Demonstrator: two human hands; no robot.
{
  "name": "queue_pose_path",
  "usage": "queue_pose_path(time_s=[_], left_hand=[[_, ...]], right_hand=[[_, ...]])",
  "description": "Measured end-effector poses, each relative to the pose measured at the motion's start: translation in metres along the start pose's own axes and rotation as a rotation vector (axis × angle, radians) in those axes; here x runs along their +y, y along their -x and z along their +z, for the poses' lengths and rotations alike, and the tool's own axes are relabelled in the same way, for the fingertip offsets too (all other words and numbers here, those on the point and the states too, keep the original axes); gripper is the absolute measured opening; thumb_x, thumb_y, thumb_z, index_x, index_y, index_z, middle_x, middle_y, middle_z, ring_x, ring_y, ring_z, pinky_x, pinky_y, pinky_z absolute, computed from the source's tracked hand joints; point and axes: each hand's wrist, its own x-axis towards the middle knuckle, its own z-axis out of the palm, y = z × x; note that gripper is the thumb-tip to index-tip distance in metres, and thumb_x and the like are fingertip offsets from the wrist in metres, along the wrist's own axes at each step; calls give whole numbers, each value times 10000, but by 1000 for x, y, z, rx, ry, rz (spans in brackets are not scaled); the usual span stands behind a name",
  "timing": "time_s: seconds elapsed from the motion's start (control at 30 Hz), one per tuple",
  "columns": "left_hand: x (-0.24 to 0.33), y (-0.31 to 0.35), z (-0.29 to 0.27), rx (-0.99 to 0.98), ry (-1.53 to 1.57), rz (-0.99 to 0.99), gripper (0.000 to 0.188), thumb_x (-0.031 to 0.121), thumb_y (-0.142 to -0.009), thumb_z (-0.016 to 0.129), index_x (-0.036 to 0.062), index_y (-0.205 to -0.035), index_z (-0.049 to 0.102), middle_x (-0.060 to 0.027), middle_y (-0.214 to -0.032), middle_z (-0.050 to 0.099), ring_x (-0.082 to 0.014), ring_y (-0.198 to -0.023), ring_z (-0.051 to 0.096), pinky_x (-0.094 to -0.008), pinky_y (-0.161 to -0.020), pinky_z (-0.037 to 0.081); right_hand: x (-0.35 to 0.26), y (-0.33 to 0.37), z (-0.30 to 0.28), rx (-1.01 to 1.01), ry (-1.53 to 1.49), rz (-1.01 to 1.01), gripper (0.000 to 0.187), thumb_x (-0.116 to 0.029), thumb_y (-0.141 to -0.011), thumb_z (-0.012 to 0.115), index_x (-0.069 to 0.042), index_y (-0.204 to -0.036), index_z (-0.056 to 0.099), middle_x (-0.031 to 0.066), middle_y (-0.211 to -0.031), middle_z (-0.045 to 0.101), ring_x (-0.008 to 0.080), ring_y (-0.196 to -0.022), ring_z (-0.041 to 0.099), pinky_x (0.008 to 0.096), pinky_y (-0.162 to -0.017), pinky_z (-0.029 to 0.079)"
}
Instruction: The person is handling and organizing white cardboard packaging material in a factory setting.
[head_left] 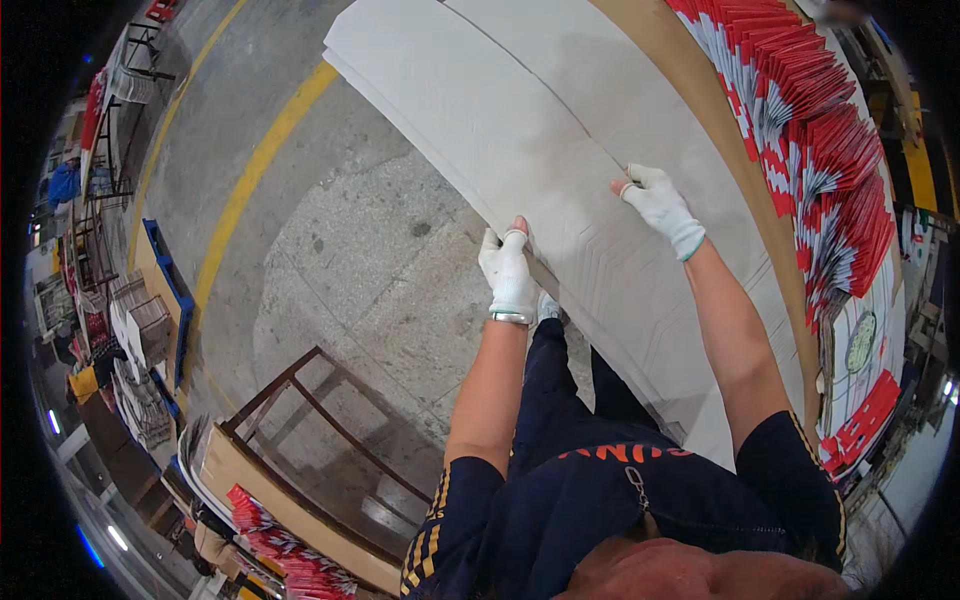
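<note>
In front of me lies a large pale grey-white cardboard sheet [500, 130], long and flat, with a dark line along its right edge. My left hand [507, 270], in a white glove with bare fingertips, grips its left edge, thumb on top and fingers partly hidden beneath. My right hand [662, 208], gloved the same way, is closed at the sheet's right edge with the thumb pointing left. Under and beside the sheet spreads more pale cardboard [650, 90], its layered edges showing near my body.
Along the right side, a brown board [740, 160] borders a long row of folded red-and-white printed pieces [830, 150]. A brown metal frame [340, 425] stands at lower left beside more red-and-white pieces [285, 555]. A blue pallet [170, 290] and yellow floor lines [255, 165] lie to the left.
</note>
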Motion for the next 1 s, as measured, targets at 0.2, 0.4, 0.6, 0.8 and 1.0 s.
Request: queue_pose_path(time_s=[0.2, 0.4, 0.6, 0.8, 1.0], left_hand=[[1, 4, 8, 57, 19, -7, 260, 78, -792, 629, -35, -1008, 541, -61, -946, 591, -123, -827, 531, -248, -764, 419], [-5, -1, 1, -19, -15, 23, 346, 162, -812, 642, -40, -1056, 502, -96, -1009, 575, -152, -905, 531, -272, -798, 427], [-15, 25, -10, -108, -74, -19, 442, 199, -796, 677, -46, -1103, 475, -112, -1040, 575, -165, -943, 540, -284, -837, 431], [-25, 34, -5, -123, -151, -43, 424, 123, -767, 688, -34, -1115, 502, -106, -1033, 593, -159, -910, 561, -282, -819, 441], [-38, 28, -6, -68, -246, 30, 446, 111, -756, 685, -41, -1133, 501, -111, -1036, 598, -184, -918, 566, -285, -823, 435]], right_hand=[[7, -3, -6, -58, 63, 28, 296, -236, -817, 609, 21, -728, 490, 24, -609, 371, 105, -606, 352, 283, -562, 360], [19, -4, 4, 18, 18, -44, 319, -280, -827, 604, 6, -730, 503, 37, -610, 404, 122, -612, 355, 278, -574, 359], [18, 24, -11, 102, -89, -40, 307, -261, -836, 595, 27, -940, 584, 134, -816, 605, 152, -764, 556, 279, -726, 449], [12, 73, -5, 271, 214, 6, 327, -236, -832, 604, 31, -1020, 577, 159, -903, 617, 209, -854, 594, 291, -771, 457], [-6, 93, -17, 320, 227, 38, 319, -199, -789, 653, 24, -1003, 580, 137, -831, 591, 218, -764, 561, 310, -710, 460]])
